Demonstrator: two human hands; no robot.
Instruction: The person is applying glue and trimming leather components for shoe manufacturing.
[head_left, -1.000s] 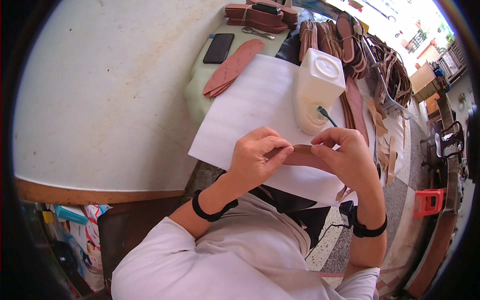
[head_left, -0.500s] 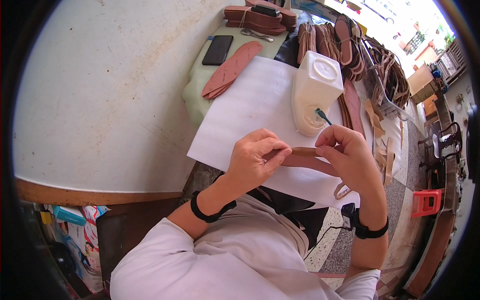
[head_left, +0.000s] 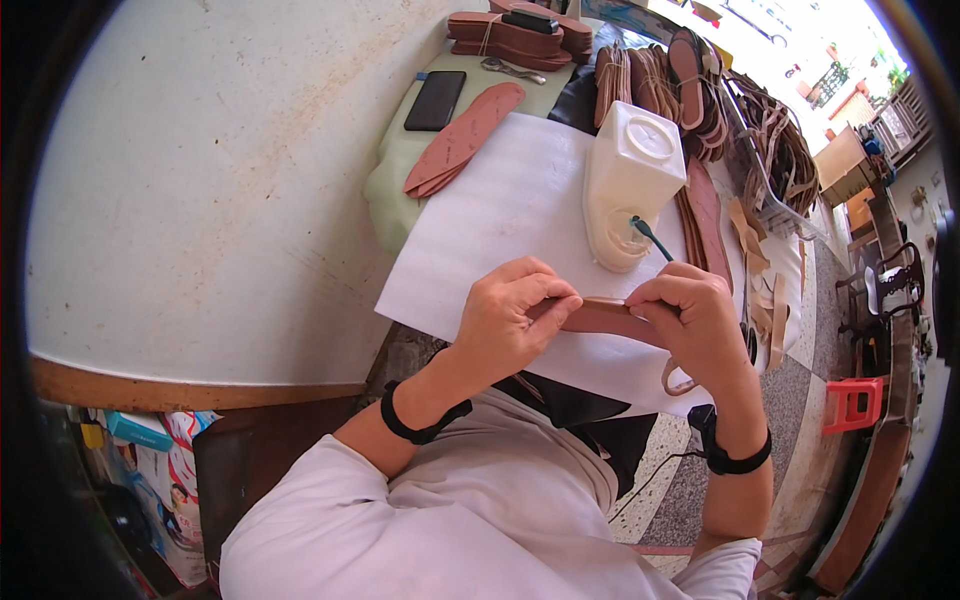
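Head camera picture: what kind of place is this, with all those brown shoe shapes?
Probably a small sandal-making workshop. Flat brown leather soles lie on the bench, brown leather straps are heaped beside a white plastic glue jug, and both hands hold a brown leather strip.

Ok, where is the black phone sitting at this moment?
In the head view the black phone lies flat at upper centre on the pale green pad, just left of the pink insole pieces and far beyond both hands.

The ends of the flat brown leather strip (head_left: 605,318) are hidden under the left hand (head_left: 510,325) and right hand (head_left: 695,325).
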